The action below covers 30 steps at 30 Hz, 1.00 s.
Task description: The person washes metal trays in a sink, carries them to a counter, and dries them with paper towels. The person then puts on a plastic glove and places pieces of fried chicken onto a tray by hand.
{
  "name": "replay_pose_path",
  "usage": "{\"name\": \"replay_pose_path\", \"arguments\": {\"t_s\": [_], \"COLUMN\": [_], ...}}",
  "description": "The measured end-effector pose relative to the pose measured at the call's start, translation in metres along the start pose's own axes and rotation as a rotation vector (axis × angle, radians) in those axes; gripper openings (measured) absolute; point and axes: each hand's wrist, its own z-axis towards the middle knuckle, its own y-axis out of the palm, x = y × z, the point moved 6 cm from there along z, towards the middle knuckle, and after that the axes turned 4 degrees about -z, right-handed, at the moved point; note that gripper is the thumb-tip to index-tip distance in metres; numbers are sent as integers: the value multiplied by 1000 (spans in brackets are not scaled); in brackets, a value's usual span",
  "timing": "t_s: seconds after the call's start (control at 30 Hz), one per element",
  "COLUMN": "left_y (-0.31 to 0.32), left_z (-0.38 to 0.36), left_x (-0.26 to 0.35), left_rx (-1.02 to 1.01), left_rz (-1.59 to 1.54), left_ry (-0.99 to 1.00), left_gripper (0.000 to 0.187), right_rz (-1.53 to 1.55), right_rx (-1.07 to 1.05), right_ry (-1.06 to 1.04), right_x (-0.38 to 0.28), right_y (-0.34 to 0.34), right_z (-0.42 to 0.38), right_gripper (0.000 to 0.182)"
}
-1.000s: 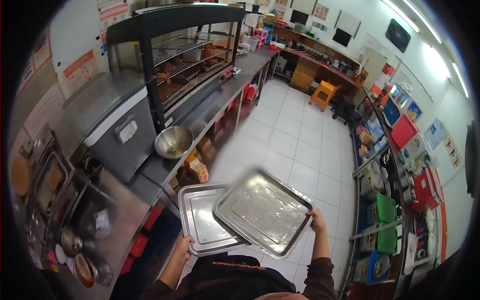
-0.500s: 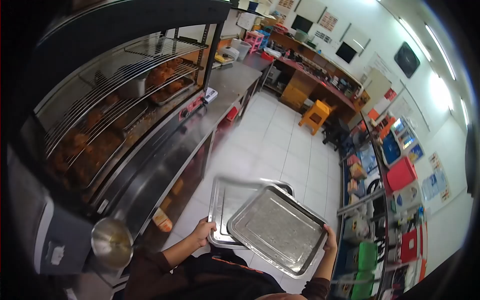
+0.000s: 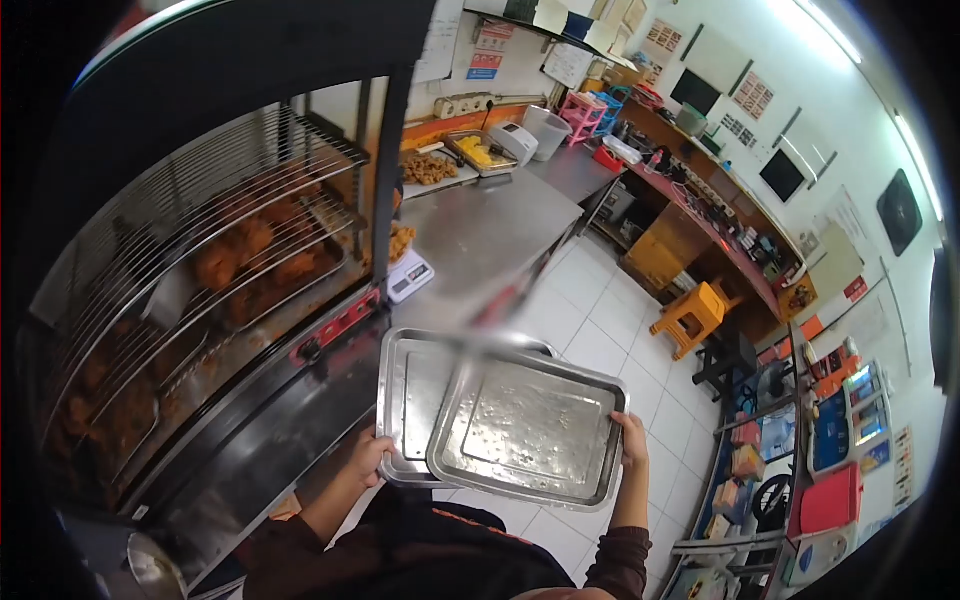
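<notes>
Steel upper tray (image 3: pixel 535 425) overlapping the lower tray (image 3: pixel 412 385), held above white floor tiles (image 3: pixel 573 300).
In the head view I see the left hand (image 3: pixel 371 458) pinching the lower tray's edge, the right hand (image 3: pixel 632 438) the upper's; black-framed cabinet (image 3: pixel 270 115) and metal counter (image 3: pixel 485 220) leftward, orange stool (image 3: pixel 692 315) beyond.

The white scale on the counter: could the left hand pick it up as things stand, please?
Probably not: the left hand is gripping the left tray, and the white scale sits beyond it.

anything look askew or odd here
Only mildly: the upper tray, gripped by the right hand, overlaps the lower tray askew rather than stacking squarely, and its surface looks spotted, perhaps wet. Nothing else stands out.
</notes>
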Motion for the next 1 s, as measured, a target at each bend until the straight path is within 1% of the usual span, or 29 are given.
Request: {"name": "replay_pose_path", "arguments": {"t_s": [0.07,0.1,0.13,0.17,0.2,0.23,0.27,0.3,0.33,0.37,0.4,0.47,0.53,0.57,0.6,0.63,0.67,0.7,0.77,0.8,0.83,0.9,0.97,1.0], "left_y": [27,37,45,58,69,81,93,107,114,115,125,139,149,128,128,132,134,115,132,140,138,132,111,112], "left_z": [59,93,125,159,193,227,256,280,308,343,369,415,456,487,504,517,529,545,555,558,562,561,556,555], "left_x": [13,18,24,27,26,28,30,36,35,33,41,53,58,45,42,43,49,34,52,55,53,44,32,34], "left_rx": [24,89,159,173,182,188,194,217,228,244,260,295,400,386,421,453,482,534,613,666,658,722,801,820], "left_rz": [-13,26,71,66,60,-5,-68,-96,-94,-139,-188,-230,-303,-268,-280,-284,-280,-338,-306,-269,-258,-247,-217,-216], "left_ry": [2,21,35,81,72,78,85,57,53,83,119,132,195,232,241,259,280,246,293,322,344,334,312,310], "left_gripper": [33,30,27,21,21,20,20,22,22,23,24,24,21,20,20,20,20,32,32,32,33,32,27,27], "right_rz": [6,57,56,95,127,137,133,204,276,329,328,446,463,432,403,417,438,380,280,284,307,342,324,316], "right_rx": [-41,27,23,47,68,119,118,194,268,289,277,336,324,333,339,288,251,237,219,172,122,38,1,-8], "right_ry": [-26,-63,-55,-47,-44,-82,-71,-65,-62,-29,-22,-4,-50,-30,-11,4,-44,-7,17,13,52,114,139,149], "right_x": [-25,-33,-44,-56,-71,-89,-99,-105,-109,-97,-95,-93,-81,-74,-68,-66,-66,-63,-52,-45,-44,-42,-41,-39], "right_y": [-1,-9,-13,-24,-34,-40,-44,-52,-59,-74,-72,-72,-70,-68,-65,-55,-44,-36,-22,-12,1,27,47,53], "right_z": [65,100,130,154,180,203,229,254,281,320,355,424,516,560,605,645,680,707,771,795,813,834,845,849], "right_gripper": [18,18,18,18,19,21,21,22,23,27,27,29,31,32,32,31,28,27,24,24,24,25,26,27]}}
